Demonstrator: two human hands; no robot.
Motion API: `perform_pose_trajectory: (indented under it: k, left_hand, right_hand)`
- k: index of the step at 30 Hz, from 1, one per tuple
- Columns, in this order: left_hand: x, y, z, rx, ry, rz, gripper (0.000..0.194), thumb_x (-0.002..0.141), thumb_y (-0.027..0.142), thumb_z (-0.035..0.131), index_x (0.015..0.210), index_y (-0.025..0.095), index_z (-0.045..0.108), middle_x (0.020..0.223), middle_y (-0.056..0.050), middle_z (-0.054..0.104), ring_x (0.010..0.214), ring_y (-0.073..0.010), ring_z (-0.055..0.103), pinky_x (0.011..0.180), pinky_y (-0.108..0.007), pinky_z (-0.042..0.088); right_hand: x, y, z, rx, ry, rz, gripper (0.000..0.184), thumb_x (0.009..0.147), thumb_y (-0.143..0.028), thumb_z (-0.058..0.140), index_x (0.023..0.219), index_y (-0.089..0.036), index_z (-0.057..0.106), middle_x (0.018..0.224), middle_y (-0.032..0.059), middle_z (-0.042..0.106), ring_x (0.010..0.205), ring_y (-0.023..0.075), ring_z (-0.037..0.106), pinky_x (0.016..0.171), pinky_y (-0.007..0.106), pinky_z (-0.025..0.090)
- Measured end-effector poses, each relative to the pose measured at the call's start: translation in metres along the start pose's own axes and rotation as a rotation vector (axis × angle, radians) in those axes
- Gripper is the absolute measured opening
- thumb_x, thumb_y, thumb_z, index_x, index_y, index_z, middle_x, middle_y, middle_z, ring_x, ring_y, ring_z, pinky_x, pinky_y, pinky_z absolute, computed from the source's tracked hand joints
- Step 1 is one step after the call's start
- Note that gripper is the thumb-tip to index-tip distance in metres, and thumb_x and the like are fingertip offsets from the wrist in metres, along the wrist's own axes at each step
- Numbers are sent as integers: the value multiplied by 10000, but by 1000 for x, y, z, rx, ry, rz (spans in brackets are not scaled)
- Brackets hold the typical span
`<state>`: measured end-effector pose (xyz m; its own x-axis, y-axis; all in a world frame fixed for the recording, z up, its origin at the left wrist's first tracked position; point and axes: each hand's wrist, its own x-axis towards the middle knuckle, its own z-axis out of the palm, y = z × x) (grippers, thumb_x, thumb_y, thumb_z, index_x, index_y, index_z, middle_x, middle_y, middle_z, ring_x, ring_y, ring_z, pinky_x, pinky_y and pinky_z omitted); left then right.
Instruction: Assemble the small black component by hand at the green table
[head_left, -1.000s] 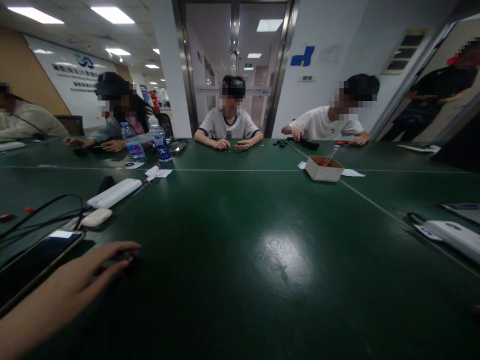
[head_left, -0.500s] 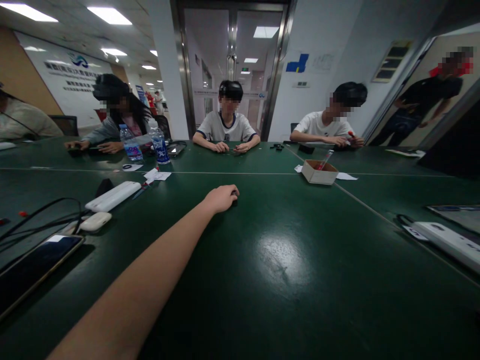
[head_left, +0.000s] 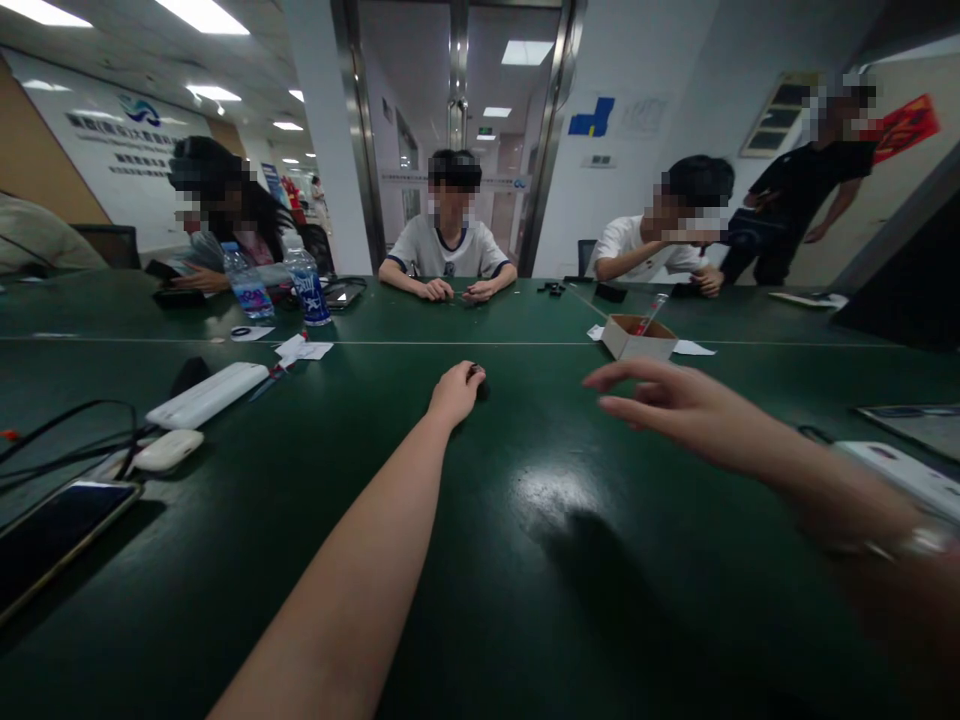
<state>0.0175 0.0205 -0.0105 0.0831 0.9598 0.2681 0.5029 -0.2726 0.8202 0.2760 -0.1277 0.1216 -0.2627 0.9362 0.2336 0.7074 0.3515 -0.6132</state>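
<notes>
Green surface (head_left: 315, 400) is stretching beneath both hands in the head view. A light, steady grip is probably suiting the left hand (head_left: 454, 394), which is pinching a small dark object (head_left: 473, 371) low over the surface. It is sitting at the fingertips, near the frame's centre. The right hand (head_left: 660, 400) is hovering right of centre, fingers parted.

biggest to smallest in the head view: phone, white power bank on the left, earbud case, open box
1. Phone, cut off by the frame edge
2. White power bank
Then the open box and earbud case, too alike to rank.
</notes>
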Motion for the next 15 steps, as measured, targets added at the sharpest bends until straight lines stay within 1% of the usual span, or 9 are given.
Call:
perform_pose_trajectory:
  k: [1,2,3,4,6,8,10,12,15]
  left_hand:
    - [2,-3,1,-60,17,-21,199,901,327,521,998,195,634,1032,-95,662,911,-225,602,778,-328,462]
    - [5,-6,1,-122,41,-39,201,900,327,523,1001,193,634,1006,-89,666,881,-211,608,734,-302,469]
    - [7,-9,2,-182,72,-52,199,899,321,526,1000,187,634,983,-85,669,856,-199,612,691,-277,471]
    - [10,-11,3,-235,103,-58,194,896,311,530,995,181,635,964,-82,670,836,-190,615,653,-255,468]
    - [13,-15,4,-315,152,-55,182,891,290,535,977,168,639,938,-79,670,808,-179,618,608,-232,466]
    - [15,-16,4,-378,186,-46,174,885,272,538,965,159,643,928,-77,670,794,-172,618,600,-224,474]
    - [15,-14,3,-447,192,-33,171,875,265,554,961,151,646,943,-79,673,801,-167,619,612,-221,487]
    - [14,-13,2,-528,147,-28,187,862,279,576,970,143,646,968,-85,675,814,-167,622,626,-225,501]
    - [13,-12,0,-572,64,-21,228,838,310,618,984,140,658,966,-84,678,818,-166,619,654,-237,511]
  right_hand:
    - [28,-3,18,92,-145,64,178,847,-274,676,1011,-208,699,940,77,661,580,120,600,472,224,482]
    - [54,-4,37,171,-234,114,178,860,-255,667,1025,-188,680,915,70,659,573,115,604,453,204,468]
    - [78,-3,57,240,-281,159,193,879,-243,656,1058,-170,651,862,57,651,558,110,603,433,185,452]
    - [98,-2,76,287,-283,225,209,894,-230,647,1086,-153,618,815,44,641,520,104,591,410,179,441]
    - [126,5,110,396,-240,369,208,948,-238,590,1118,-124,552,739,32,621,450,101,562,377,184,434]
    - [138,13,136,624,-277,440,156,999,-242,508,1086,-113,523,707,37,618,460,110,584,416,195,487]
    - [141,22,153,900,-294,394,69,1008,-147,462,1020,-111,520,735,51,633,539,112,636,527,196,551]
    - [141,30,162,1073,-253,330,83,975,-43,465,978,-102,523,776,67,649,589,112,663,595,195,573]
    - [141,40,165,1166,-188,288,116,939,5,491,992,-87,536,795,87,659,583,120,669,581,190,572]
